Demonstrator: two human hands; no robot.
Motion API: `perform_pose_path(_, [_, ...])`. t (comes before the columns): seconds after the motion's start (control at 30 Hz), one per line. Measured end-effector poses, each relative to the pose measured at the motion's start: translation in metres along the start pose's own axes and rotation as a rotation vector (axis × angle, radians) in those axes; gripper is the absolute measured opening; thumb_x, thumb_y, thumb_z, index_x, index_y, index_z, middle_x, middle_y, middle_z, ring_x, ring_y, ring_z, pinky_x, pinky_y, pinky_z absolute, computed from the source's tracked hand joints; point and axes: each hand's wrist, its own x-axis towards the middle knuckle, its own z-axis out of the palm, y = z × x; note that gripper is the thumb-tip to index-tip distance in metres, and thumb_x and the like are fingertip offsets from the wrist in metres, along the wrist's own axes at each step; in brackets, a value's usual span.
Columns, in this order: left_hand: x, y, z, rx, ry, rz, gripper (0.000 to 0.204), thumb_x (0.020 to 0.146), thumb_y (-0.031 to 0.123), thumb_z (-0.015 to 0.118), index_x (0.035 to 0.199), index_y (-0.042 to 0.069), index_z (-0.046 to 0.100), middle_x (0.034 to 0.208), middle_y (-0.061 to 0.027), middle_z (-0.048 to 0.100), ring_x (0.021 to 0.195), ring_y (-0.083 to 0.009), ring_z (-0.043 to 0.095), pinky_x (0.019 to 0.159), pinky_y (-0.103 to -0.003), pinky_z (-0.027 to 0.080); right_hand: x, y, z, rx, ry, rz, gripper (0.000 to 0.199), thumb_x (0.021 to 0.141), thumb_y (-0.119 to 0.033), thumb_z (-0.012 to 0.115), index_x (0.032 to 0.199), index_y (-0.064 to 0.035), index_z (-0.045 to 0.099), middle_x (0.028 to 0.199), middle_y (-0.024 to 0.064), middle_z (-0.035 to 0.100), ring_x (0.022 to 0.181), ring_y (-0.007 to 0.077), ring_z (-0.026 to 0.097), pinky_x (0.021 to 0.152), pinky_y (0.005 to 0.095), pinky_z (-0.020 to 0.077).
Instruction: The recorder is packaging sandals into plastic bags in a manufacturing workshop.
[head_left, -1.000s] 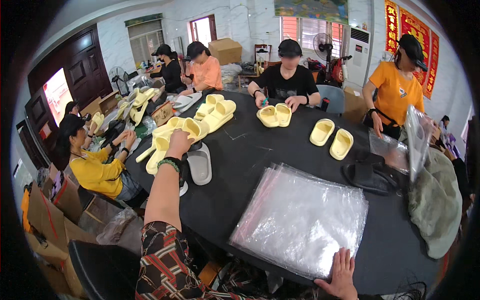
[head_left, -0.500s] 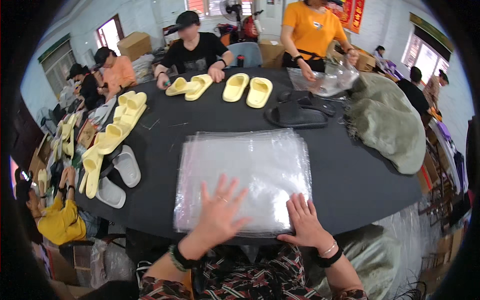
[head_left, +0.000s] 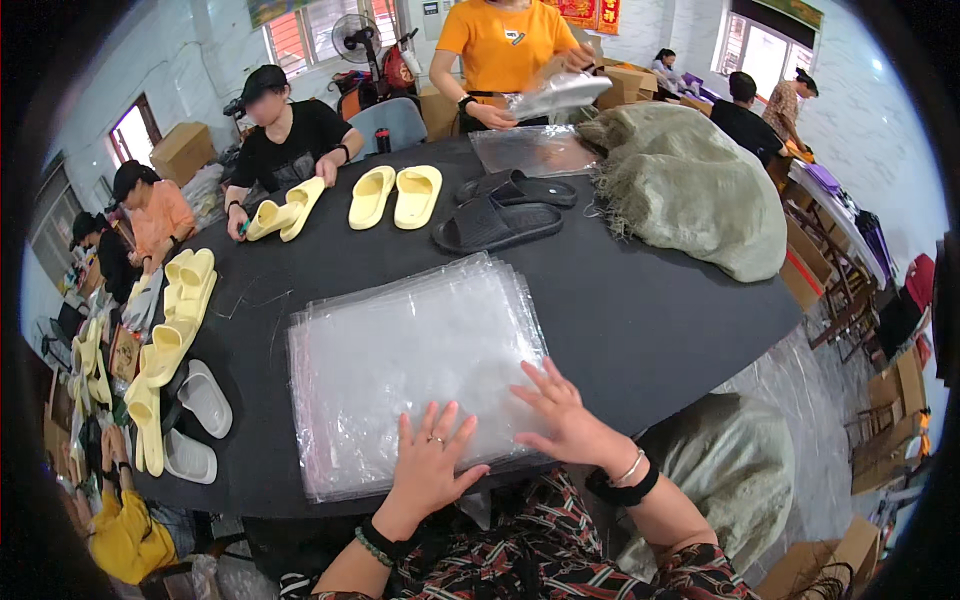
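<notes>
A stack of clear plastic bags (head_left: 400,340) lies flat on the dark table (head_left: 660,340) in front of me. Over its near edge is my left hand (head_left: 430,465), fingers spread, palm down, holding nothing. My right hand (head_left: 565,420) is at the stack's near right corner, also with its fingers apart and nothing in it. Whether either palm presses on the plastic or hovers just above it, I cannot tell.
Yellow slides (head_left: 395,197) stand at the far side, and more yellow slides (head_left: 165,350) line the left edge beside grey slides (head_left: 205,400). Black slides (head_left: 497,222) sit beyond the stack. A green woven sack (head_left: 700,190) covers the far right. A co-worker in orange (head_left: 510,45) handles plastic bags.
The view has swung to the right, so everything sits further left. My left hand has come lower toward the stack's near edge. The co-worker in orange has lifted a plastic bag.
</notes>
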Motion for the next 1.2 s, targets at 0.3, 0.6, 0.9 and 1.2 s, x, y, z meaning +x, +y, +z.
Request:
perform_pose_path(0.3, [-0.017, 0.007, -0.006, 0.07, 0.215, 0.055, 0.068, 0.087, 0.059, 0.06, 0.142, 0.018, 0.051, 0.15, -0.0162, 0.043, 0.145, -0.0412, 0.028, 0.108, -0.075, 0.014, 0.009, -0.005, -0.023, -0.06, 0.203, 0.097, 0.058, 0.083, -0.017, 0.076, 0.133, -0.0009, 0.052, 0.145, 0.0256, 0.043, 0.13, 0.0431, 0.045, 0.107, 0.0473, 0.0407])
perform_pose_path(0.6, [-0.009, 0.008, 0.016, -0.018, 0.078, -0.051, 0.057, 0.09, 0.05, 0.06, 0.139, 0.021, 0.054, 0.148, -0.0133, 0.044, 0.14, -0.0384, 0.034, 0.114, -0.066, 0.014, -0.057, 0.033, -0.042, -0.118, 0.579, 0.266, 0.037, 0.085, -0.006, 0.07, 0.12, -0.0045, 0.06, 0.14, 0.018, 0.051, 0.127, 0.0378, 0.051, 0.105, 0.0451, 0.0425])
perform_pose_path(0.9, [-0.005, 0.018, 0.019, 0.216, 0.104, 0.078, 0.047, 0.096, 0.034, 0.054, 0.135, 0.009, 0.057, 0.145, -0.0172, 0.05, 0.136, -0.0429, 0.042, 0.112, -0.059, 0.027, -0.355, 0.122, -0.033, -0.307, 1.014, 1.199, 0.017, 0.088, -0.013, 0.061, 0.101, -0.0038, 0.069, 0.101, 0.0179, 0.069, 0.092, 0.035, 0.067, 0.079, 0.0411, 0.054])
perform_pose_path(1.2, [-0.005, 0.009, 0.019, 0.303, 0.119, 0.158, 0.048, 0.102, 0.03, 0.045, 0.142, 0.005, 0.049, 0.144, -0.0205, 0.049, 0.131, -0.0398, 0.047, 0.106, -0.055, 0.033, -0.557, 0.139, 0.152, 1.038, -0.055, 2.154, 0.031, 0.098, -0.026, 0.05, 0.094, -0.003, 0.07, 0.09, 0.0091, 0.073, 0.072, 0.0178, 0.07, 0.06, 0.0328, 0.0541])
